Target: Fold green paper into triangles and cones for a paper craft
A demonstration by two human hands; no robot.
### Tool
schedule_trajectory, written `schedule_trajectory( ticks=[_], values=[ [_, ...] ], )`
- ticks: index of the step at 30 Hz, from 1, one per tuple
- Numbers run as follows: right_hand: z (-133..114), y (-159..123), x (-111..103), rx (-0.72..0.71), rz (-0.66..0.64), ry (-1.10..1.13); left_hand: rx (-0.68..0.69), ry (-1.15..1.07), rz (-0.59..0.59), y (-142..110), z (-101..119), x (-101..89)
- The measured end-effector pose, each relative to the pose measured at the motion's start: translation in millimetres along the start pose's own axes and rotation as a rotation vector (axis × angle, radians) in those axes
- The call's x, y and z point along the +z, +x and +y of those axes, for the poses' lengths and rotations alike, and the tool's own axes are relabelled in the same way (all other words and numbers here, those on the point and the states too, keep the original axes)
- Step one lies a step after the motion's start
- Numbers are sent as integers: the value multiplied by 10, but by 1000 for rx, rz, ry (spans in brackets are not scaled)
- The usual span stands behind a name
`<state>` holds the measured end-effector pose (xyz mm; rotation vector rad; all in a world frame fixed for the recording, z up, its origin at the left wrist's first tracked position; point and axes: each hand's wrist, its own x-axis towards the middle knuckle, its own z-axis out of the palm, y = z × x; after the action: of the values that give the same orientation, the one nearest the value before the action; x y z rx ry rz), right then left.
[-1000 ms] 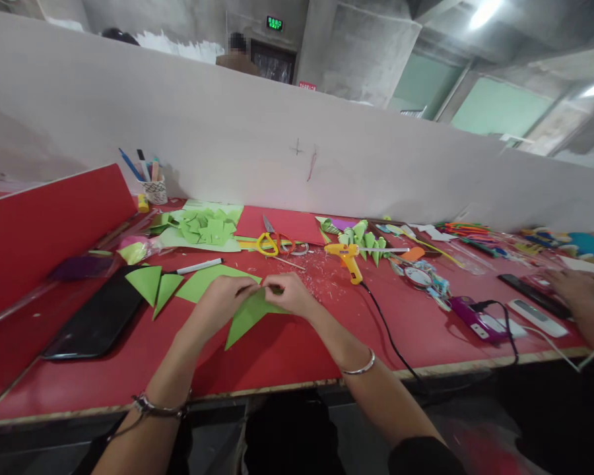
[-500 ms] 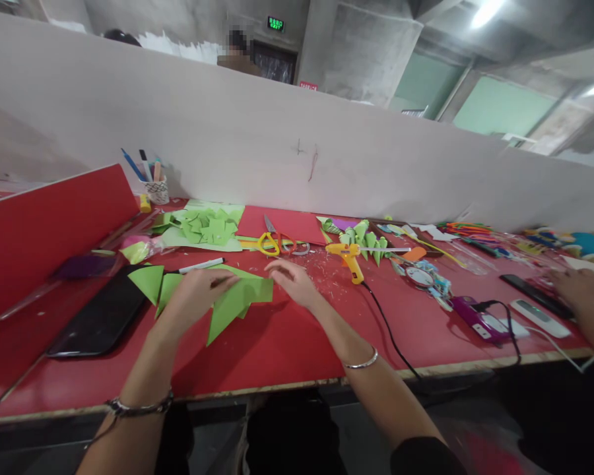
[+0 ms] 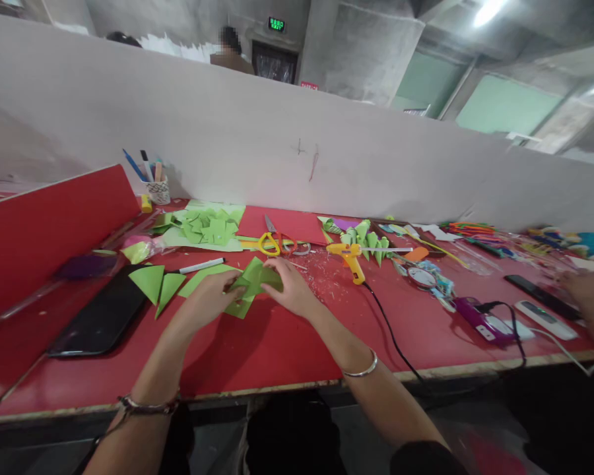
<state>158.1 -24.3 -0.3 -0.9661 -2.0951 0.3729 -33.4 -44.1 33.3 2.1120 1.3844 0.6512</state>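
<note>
Over the red table, my left hand and my right hand grip a piece of green paper from its two sides. Its middle is raised and bent between my fingers; my fingertips are partly hidden behind it. Below it, another flat green piece shows on the tabletop. Left of my left hand, cut green paper triangles lie partly on a black phone-like slab. A white marker with a black cap rests just behind that hand.
Scissors lie behind the hands, near a heap of green paper pieces. A yellow glue gun with a black cord stands to the right, before several green paper cones. At far right is another person's hand.
My right hand has closed on the green paper, and the sheet has been lifted and bent between both hands. My left hand has shifted slightly right.
</note>
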Motion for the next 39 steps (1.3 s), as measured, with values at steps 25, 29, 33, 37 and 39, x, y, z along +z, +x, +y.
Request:
schedule_trajectory(
  ticks=[25,29,33,37,39],
  values=[
    [-93,15,7,302,-87,684,84,585,373,-28,-9,57],
    [-120,4,20,362,-166,900,154,588,426,-33,72,100],
    [-69,-17,51,428,-116,1028,153,380,296,-3,189,126],
    [-25,-20,61,472,-54,1057,147,235,247,35,212,170],
    [-25,-14,59,473,-44,1048,129,192,278,51,201,195]
  ],
)
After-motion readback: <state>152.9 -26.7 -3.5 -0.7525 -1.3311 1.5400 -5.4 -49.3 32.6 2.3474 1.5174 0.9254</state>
